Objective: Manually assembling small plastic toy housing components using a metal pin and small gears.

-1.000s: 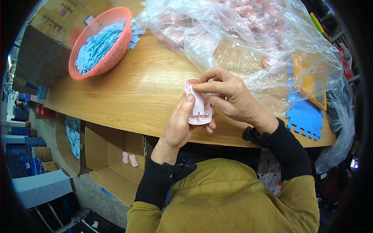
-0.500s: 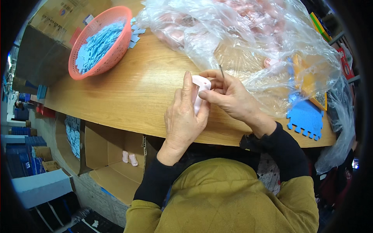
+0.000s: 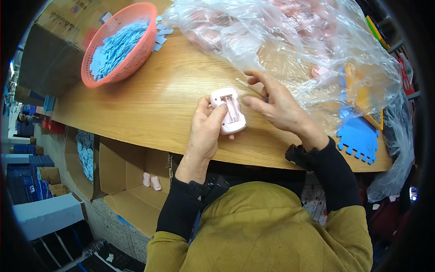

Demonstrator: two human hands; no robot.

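Observation:
A pale pink handheld plastic case (image 3: 233,111) is in my left hand (image 3: 203,135), with its battery compartment uncovered and facing up. My left thumb presses on the compartment's left edge while the fingers wrap behind the case. Just to the right, apart from the case, is my right hand (image 3: 282,110). Its thumb and forefinger are spread, and a thin metal tool (image 3: 247,85) sticks out leftward from its curled fingers. The tool's exact kind I cannot make out.
A coral plastic basket (image 3: 152,43) of light-blue flat pieces stands at the far left; more pieces (image 3: 160,39) lie beside it. Clear plastic bagging (image 3: 272,38) with pink parts covers the far right. A blue foam mat (image 3: 360,138) lies near right. Below, a cardboard box (image 3: 131,199) holds two pink pieces.
My right hand has drawn back from the case, its thumb and forefinger opening. My left hand has turned the case so its compartment faces up, with the thumb now on it.

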